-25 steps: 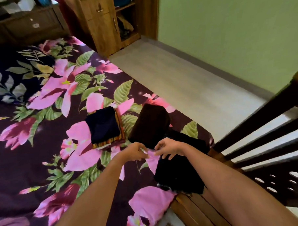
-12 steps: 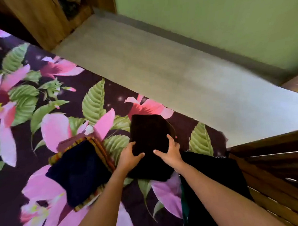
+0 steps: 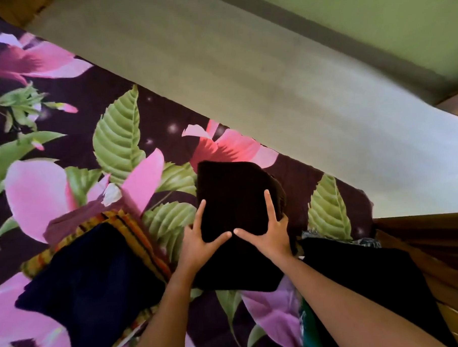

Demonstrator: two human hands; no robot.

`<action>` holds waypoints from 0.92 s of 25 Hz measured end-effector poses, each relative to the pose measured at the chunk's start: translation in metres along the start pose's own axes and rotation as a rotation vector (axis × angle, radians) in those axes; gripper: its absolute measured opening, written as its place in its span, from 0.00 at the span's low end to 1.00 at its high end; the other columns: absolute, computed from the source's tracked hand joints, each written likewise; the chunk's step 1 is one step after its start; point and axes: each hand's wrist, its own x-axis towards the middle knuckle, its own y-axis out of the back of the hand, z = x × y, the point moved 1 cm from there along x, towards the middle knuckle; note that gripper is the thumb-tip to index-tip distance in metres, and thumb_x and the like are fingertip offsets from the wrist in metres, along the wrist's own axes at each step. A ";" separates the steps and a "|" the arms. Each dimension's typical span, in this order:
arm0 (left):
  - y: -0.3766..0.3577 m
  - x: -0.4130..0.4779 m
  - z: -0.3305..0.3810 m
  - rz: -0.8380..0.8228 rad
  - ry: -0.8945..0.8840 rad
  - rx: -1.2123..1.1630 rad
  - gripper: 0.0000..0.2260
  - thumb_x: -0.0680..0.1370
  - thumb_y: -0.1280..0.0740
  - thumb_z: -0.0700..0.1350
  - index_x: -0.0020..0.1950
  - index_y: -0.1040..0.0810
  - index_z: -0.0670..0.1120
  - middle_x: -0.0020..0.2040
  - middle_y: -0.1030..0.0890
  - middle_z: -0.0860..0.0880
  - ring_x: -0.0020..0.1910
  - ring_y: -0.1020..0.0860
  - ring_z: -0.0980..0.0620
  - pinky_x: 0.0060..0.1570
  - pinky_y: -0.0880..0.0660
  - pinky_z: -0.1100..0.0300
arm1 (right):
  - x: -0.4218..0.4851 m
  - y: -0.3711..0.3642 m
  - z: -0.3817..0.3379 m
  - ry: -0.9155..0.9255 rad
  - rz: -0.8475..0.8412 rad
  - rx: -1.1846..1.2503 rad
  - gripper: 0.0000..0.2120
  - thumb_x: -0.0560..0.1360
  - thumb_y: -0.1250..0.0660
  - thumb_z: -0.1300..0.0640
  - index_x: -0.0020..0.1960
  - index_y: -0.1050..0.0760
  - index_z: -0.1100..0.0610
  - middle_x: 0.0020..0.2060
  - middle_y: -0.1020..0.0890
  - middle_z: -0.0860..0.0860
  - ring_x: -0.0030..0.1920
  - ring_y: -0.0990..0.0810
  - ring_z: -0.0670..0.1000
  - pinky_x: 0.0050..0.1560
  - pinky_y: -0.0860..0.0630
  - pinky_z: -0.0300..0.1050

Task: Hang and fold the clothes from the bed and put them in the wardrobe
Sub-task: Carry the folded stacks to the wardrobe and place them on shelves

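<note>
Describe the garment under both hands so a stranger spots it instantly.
On the floral bed sheet, near its floor-side edge, lies a dark brown folded garment under the left hand and right hand. Only it is brown: navy fold left, black cloth right.

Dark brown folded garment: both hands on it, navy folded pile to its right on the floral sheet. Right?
Wrong side. The head view shows the navy folded pile to the left of the dark brown folded garment on the floral sheet. The left hand and right hand are both on the garment.
</note>
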 end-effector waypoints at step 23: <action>0.047 -0.158 0.197 0.085 -0.371 -0.278 0.38 0.62 0.24 0.55 0.69 0.37 0.67 0.64 0.32 0.63 0.65 0.31 0.57 0.62 0.29 0.56 | -0.130 0.158 -0.091 0.396 0.126 0.363 0.45 0.62 0.23 0.42 0.70 0.46 0.28 0.72 0.38 0.46 0.72 0.41 0.48 0.71 0.38 0.55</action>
